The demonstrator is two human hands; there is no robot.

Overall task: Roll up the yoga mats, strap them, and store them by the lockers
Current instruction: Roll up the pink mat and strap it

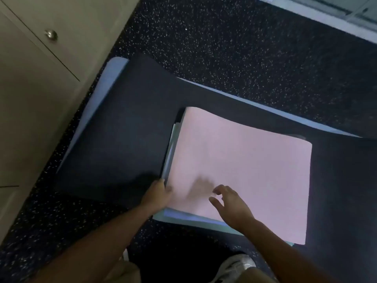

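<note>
Lying flat, pink mat (240, 168) lengthwise toward viewer

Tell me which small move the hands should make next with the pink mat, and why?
Probably lower the right hand onto the pink mat near its close edge. That hand hovers open above the mat, touching nothing, while the left hand holds the mat's left corner. The mat lies flat and unrolled, so both hands seem needed to start the roll.
</note>
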